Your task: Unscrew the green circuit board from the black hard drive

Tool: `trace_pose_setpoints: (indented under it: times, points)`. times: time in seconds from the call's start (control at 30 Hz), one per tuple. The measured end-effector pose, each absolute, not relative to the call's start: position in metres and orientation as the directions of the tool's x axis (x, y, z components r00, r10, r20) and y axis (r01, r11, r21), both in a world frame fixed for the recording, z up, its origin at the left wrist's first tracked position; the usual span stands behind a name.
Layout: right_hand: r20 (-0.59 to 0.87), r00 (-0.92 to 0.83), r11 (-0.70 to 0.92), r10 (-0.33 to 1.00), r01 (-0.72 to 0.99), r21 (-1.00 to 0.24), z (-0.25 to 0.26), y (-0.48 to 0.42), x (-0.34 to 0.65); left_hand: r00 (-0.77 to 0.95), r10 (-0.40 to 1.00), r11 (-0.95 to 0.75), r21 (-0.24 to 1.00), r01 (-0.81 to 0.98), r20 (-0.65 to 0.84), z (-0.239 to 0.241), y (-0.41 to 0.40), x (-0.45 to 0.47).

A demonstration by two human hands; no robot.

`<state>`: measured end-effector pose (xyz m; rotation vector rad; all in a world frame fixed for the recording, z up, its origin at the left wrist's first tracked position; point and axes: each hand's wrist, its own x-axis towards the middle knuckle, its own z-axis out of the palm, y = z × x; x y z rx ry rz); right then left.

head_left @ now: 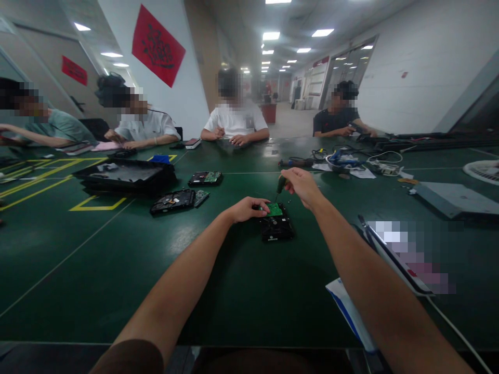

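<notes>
A black hard drive (277, 227) lies on the green table (117, 259) in front of me, with a small green circuit board (275, 209) on top at its far end. My left hand (247, 209) rests curled against the drive's left far corner, fingers touching the board's edge. My right hand (302, 186) is closed round a screwdriver (280, 185) held upright, its tip pointing down at the green board.
Two more drives (173, 201) (205, 178) and a black tray (125, 176) lie to the left. Cables and tools (343, 161) sit far right, a tablet (405, 259) and paper (349, 311) near right. Several people sit along the table's far side.
</notes>
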<state>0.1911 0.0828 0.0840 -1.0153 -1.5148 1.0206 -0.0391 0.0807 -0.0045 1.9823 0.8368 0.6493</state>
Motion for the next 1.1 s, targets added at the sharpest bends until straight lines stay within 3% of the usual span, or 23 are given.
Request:
trace_pose_setpoints:
  times: [0.4,0.63,0.9,1.1]
  points:
    - [0.278,-0.248,0.284,0.928,-0.010,-0.959,0.0816,0.0830,0.1889,0.646,0.752,-0.401,0.868,0.292,0.130,-0.0031,0.0795,-0.0388]
    - [0.285,-0.120,0.296,0.951,0.083,-0.952,0.0844,0.0811,0.1890,0.647,0.752,-0.409,0.858,0.310,0.124,-0.0048,0.0817,-0.0406]
    - [0.276,-0.304,0.285,0.912,-0.017,-0.959,0.0845,0.0777,0.1874,0.642,0.755,-0.401,0.869,0.290,0.134,-0.0070,0.0823,-0.0406]
    - [0.337,-0.163,0.361,0.927,0.146,-0.921,0.0833,0.0789,0.1869,0.640,0.757,-0.404,0.862,0.306,0.128,-0.0037,0.0806,-0.0407]
